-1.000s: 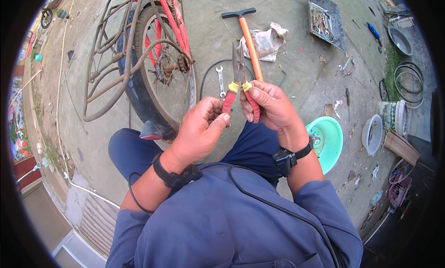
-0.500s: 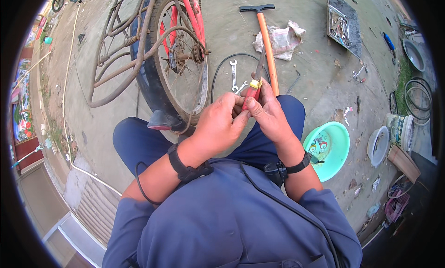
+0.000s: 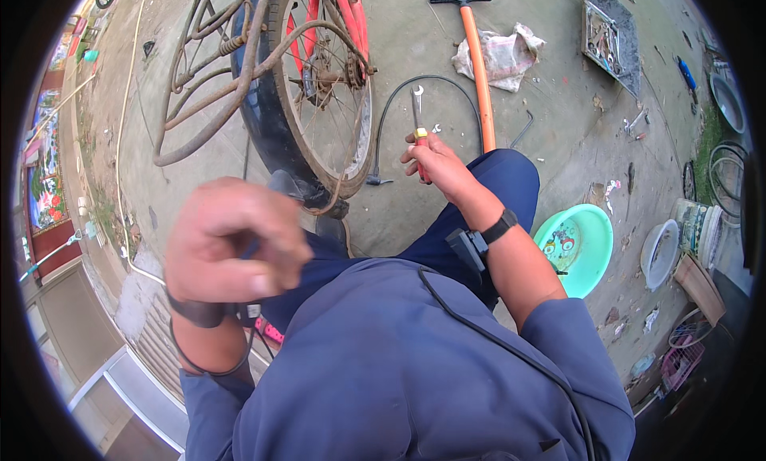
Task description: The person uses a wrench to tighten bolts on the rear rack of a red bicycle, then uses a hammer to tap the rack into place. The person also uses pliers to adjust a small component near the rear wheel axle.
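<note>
My right hand [image 3: 437, 164] is closed round the red handle of a tool with a yellow collar [image 3: 422, 132] and a narrow metal blade pointing away from me. The blade overlaps a wrench [image 3: 416, 99] on the ground, so its tip is hard to make out. Close to the camera on the left, my left hand [image 3: 235, 242] is raised and smeared by motion. Its fingers curl toward the thumb, and I cannot see anything in it. Ahead of me, left of the tool, stands the bicycle's rear wheel [image 3: 329, 114] with a dark mudguard and a rusty rack [image 3: 239, 94].
Beyond my right knee lie an orange-handled pump [image 3: 479, 78], a cloth [image 3: 504, 58] and a black hose [image 3: 385, 114]. A green basin [image 3: 594, 258] stands at my right. Farther off are a metal tool tray [image 3: 626, 70], a white basin [image 3: 661, 254] and hoses [image 3: 728, 170].
My left hand has come away from the red-handled tool and moved back to the left, nearer the camera. The right hand keeps the tool and has shifted slightly left.
</note>
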The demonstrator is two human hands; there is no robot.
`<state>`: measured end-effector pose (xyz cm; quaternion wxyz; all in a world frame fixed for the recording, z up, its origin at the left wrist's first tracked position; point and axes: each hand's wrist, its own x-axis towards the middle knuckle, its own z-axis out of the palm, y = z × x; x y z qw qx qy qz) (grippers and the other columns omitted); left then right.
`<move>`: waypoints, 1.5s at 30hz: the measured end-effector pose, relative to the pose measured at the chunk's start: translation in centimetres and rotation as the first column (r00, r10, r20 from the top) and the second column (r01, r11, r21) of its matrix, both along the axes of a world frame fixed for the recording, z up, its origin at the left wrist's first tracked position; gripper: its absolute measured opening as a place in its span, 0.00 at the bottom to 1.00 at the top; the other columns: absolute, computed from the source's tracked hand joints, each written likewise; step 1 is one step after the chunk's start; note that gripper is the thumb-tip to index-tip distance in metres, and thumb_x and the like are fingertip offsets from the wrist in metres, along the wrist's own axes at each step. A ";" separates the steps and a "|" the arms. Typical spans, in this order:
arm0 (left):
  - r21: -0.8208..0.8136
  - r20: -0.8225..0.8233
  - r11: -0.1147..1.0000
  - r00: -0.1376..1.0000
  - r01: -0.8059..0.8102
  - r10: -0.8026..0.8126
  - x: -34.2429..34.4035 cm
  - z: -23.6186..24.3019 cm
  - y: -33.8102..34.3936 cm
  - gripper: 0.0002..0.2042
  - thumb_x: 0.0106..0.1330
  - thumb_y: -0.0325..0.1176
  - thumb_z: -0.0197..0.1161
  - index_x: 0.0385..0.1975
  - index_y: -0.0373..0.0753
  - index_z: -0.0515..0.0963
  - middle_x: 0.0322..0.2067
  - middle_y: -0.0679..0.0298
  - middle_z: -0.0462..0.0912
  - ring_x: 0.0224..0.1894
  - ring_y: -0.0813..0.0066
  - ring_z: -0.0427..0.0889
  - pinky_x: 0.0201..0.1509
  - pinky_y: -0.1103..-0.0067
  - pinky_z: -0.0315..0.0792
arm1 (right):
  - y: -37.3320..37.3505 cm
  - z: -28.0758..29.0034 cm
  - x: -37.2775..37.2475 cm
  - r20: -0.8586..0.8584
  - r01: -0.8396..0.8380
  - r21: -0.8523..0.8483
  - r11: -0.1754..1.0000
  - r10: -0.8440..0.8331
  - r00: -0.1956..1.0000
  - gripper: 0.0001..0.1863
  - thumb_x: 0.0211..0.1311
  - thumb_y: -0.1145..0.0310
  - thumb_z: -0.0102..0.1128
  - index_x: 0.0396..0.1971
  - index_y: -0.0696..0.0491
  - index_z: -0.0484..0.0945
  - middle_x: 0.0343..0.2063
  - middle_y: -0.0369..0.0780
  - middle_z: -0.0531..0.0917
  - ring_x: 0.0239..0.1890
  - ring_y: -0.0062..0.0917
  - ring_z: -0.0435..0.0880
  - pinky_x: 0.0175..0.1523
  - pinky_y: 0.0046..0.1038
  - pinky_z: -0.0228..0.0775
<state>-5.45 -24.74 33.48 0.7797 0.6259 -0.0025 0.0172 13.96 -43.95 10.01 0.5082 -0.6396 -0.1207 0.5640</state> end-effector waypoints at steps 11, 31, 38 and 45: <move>0.707 0.618 -0.126 0.521 -0.696 0.588 3.1 4.5 8.9 0.14 0.75 0.35 0.56 0.51 0.33 0.79 0.34 0.62 0.84 0.37 0.76 0.81 0.43 0.82 0.70 | 4.2 -5.2 -0.6 -0.187 -0.036 -0.053 0.998 0.026 0.982 0.17 0.63 0.63 0.51 0.48 0.55 0.72 0.38 0.39 0.83 0.32 0.23 0.84 0.28 0.25 0.73; 0.931 0.296 -0.033 0.698 -0.364 0.652 5.7 3.2 9.4 0.19 0.73 0.38 0.58 0.58 0.35 0.74 0.44 0.61 0.85 0.49 0.76 0.82 0.51 0.79 0.70 | 7.5 -10.9 -1.8 0.205 -0.040 -0.050 0.998 0.049 0.978 0.17 0.57 0.66 0.53 0.41 0.61 0.79 0.39 0.56 0.83 0.45 0.51 0.82 0.49 0.42 0.73; 0.928 0.279 0.005 0.703 -0.373 0.654 5.5 3.2 9.7 0.20 0.73 0.38 0.58 0.59 0.33 0.73 0.43 0.62 0.84 0.49 0.77 0.82 0.50 0.80 0.70 | 8.7 -11.9 -2.4 0.096 -0.009 0.002 1.000 0.009 0.995 0.12 0.61 0.69 0.55 0.42 0.58 0.75 0.28 0.38 0.78 0.29 0.29 0.79 0.39 0.36 0.78; 0.929 0.275 0.018 0.723 -0.370 0.634 5.4 3.2 9.9 0.19 0.73 0.36 0.58 0.60 0.33 0.73 0.43 0.62 0.84 0.48 0.76 0.82 0.50 0.80 0.70 | 8.3 -10.1 -1.7 -0.343 -0.015 -0.038 0.999 0.001 0.940 0.10 0.63 0.71 0.55 0.44 0.54 0.74 0.39 0.40 0.78 0.38 0.25 0.79 0.45 0.35 0.81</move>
